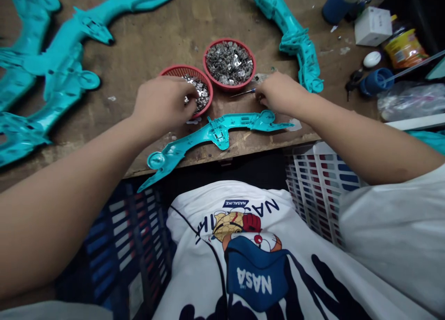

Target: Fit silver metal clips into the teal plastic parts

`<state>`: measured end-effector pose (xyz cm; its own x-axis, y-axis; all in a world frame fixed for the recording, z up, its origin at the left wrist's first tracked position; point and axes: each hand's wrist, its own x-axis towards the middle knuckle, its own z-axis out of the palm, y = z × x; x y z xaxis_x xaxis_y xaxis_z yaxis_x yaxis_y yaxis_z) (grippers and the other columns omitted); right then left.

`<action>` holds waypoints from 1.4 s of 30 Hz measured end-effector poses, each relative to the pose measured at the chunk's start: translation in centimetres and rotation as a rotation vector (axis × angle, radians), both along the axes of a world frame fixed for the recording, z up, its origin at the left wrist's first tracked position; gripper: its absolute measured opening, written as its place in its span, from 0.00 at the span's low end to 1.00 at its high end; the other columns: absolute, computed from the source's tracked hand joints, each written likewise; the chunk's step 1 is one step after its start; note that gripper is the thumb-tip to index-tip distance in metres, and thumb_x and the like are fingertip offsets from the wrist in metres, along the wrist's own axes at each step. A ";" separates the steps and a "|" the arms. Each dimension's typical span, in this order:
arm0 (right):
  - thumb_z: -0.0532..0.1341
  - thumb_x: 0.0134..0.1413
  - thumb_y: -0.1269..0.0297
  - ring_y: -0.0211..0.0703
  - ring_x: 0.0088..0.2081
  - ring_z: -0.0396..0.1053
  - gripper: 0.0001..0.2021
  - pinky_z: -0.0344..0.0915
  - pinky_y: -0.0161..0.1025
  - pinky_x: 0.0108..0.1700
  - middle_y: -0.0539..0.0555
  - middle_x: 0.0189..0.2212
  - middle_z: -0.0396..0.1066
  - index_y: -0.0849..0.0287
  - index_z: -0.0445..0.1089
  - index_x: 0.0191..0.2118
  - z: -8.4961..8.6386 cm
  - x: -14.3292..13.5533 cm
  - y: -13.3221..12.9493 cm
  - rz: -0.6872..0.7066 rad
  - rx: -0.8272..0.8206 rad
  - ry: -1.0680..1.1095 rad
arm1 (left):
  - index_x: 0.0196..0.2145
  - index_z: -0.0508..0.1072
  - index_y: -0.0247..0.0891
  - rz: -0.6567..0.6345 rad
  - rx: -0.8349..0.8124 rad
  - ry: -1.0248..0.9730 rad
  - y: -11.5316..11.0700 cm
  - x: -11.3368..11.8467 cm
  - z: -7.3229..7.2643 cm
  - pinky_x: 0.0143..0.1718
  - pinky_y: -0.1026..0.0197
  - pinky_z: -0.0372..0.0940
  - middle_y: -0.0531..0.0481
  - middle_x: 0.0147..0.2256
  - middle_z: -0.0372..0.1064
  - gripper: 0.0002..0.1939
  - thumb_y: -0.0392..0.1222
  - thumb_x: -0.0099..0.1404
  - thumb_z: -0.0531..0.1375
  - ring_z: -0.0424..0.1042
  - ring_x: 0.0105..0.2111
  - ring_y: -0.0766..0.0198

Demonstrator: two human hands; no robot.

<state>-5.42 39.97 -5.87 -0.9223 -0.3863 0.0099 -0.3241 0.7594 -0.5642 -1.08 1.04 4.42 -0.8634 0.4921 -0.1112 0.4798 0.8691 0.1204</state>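
Note:
My left hand (163, 102) reaches over the near red basket (208, 109), its fingers curled down at the small shiny metal pieces (201, 93) inside. Whatever its fingertips pinch is hidden. To the right, my right hand (280, 92) is closed around a slim pointed metal tool (243, 93), whose tip points left; its handle is covered by the fingers. Below both hands, a curved turquoise plastic part (219, 134) lies along the table's front edge, its left end sticking out past the edge. Neither hand touches it.
A second red basket (254, 70) of metal pieces stands behind. More turquoise parts (66, 51) overlap at left, and another turquoise part (301, 47) lies at right. A white box (373, 27), a bottle (405, 44) and a blue cap (378, 81) crowd the right. Crates (320, 181) stand below.

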 end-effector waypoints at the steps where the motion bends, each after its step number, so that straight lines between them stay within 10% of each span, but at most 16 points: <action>1: 0.84 0.64 0.49 0.63 0.47 0.82 0.18 0.81 0.58 0.57 0.58 0.29 0.80 0.45 0.80 0.29 -0.2 -0.1 -0.1 -0.005 0.041 0.009 | 0.59 0.90 0.40 -0.097 0.042 0.014 0.1 0.0 -0.3 0.61 0.40 0.81 0.36 0.59 0.90 0.24 0.45 0.87 0.54 0.84 0.58 0.44; 6: 0.84 0.56 0.70 0.65 0.47 0.85 0.19 0.80 0.63 0.60 0.58 0.27 0.79 0.48 0.76 0.25 -0.1 -0.5 -0.7 -0.046 0.299 -0.013 | 0.68 0.90 0.45 -0.619 0.166 -0.047 1.3 1.9 -2.3 0.82 0.35 0.73 0.40 0.74 0.86 0.22 0.45 0.89 0.59 0.79 0.80 0.41; 11: 0.83 0.60 0.67 0.64 0.46 0.85 0.11 0.81 0.61 0.57 0.57 0.31 0.84 0.46 0.84 0.31 2.2 0.6 -1.4 0.033 0.252 0.035 | 0.66 0.91 0.46 -0.724 0.069 -0.125 2.0 3.3 -3.5 0.80 0.39 0.76 0.40 0.77 0.85 0.19 0.41 0.86 0.66 0.82 0.79 0.40; 23: 0.87 0.55 0.65 0.60 0.43 0.83 0.10 0.77 0.54 0.49 0.56 0.31 0.82 0.51 0.87 0.34 5.2 3.6 -4.2 0.120 0.096 -0.246 | 0.67 0.88 0.37 0.027 0.099 -0.078 0.6 -0.1 -1.2 0.75 0.35 0.77 0.36 0.68 0.86 0.25 0.44 0.87 0.56 0.82 0.67 0.41; 30: 0.89 0.51 0.62 0.61 0.41 0.83 0.12 0.78 0.56 0.49 0.55 0.28 0.79 0.50 0.87 0.34 4.3 3.7 -4.1 0.100 -0.002 -0.199 | 0.51 0.90 0.46 0.044 0.166 -0.002 -1.4 -1.5 -5.2 0.62 0.46 0.79 0.48 0.49 0.91 0.16 0.48 0.84 0.60 0.82 0.54 0.49; 42: 0.87 0.53 0.65 0.60 0.40 0.83 0.11 0.78 0.56 0.50 0.55 0.28 0.79 0.50 0.86 0.32 5.2 3.9 -4.3 0.073 0.026 -0.209 | 0.54 0.88 0.49 0.049 0.229 0.021 -1.6 -1.6 -5.2 0.64 0.46 0.77 0.48 0.52 0.88 0.16 0.51 0.86 0.59 0.80 0.58 0.47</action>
<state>-1.54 35.63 -0.63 -0.8729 -0.4497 -0.1895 -0.2565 0.7532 -0.6058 -2.70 -0.55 -0.75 -0.8880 0.4596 0.0168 0.4419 0.8427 0.3076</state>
